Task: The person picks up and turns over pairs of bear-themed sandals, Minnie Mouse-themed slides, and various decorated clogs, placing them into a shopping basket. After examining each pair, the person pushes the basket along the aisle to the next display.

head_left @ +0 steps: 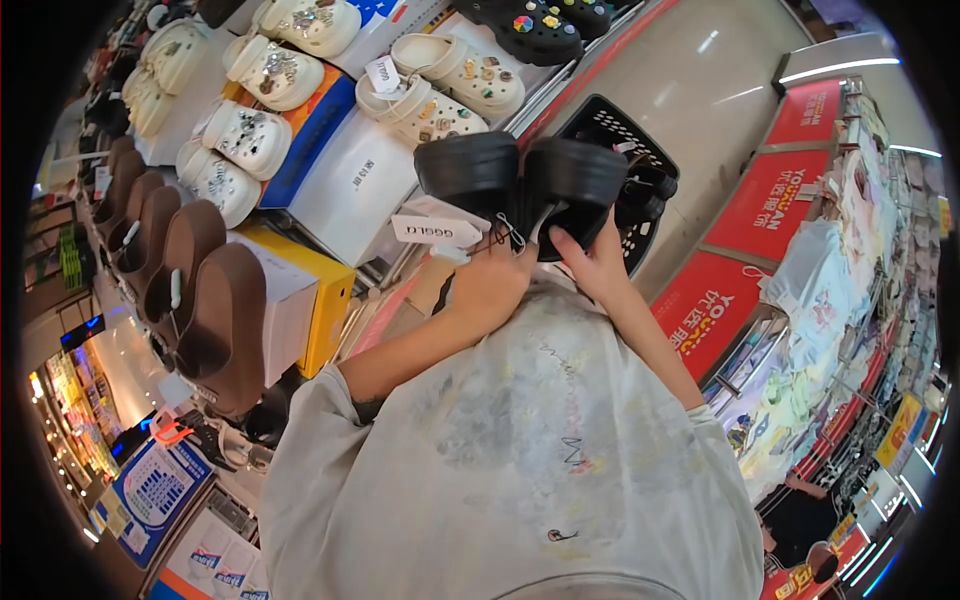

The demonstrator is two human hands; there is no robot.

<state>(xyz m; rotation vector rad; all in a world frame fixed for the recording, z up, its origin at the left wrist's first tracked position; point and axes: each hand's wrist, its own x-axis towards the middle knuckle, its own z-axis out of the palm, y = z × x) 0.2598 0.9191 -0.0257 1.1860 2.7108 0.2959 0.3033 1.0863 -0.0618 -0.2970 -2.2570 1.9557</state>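
Note:
A pair of black thick-soled shoes is held up in front of my shirt. My left hand (pixel 495 283) is closed around the near end of the left black shoe (pixel 466 165). A white paper tag (pixel 437 231) on a string hangs beside these fingers. My right hand (pixel 592 262) grips the right black shoe (pixel 572 178), its thumb pressed on the near end and its other fingers mostly hidden behind. Just beyond the shoes is a black perforated basket (pixel 640 150), with more dark items (pixel 645 195) in it.
White decorated clogs (pixel 440 105) stand on boxes at upper left, and black clogs (pixel 535 30) at the top. Brown slippers (pixel 222 310) line the left beside a yellow box (pixel 325 300). Red sign panels (pixel 705 310) and hanging clothes (pixel 815 290) border the aisle floor (pixel 690 90) on the right.

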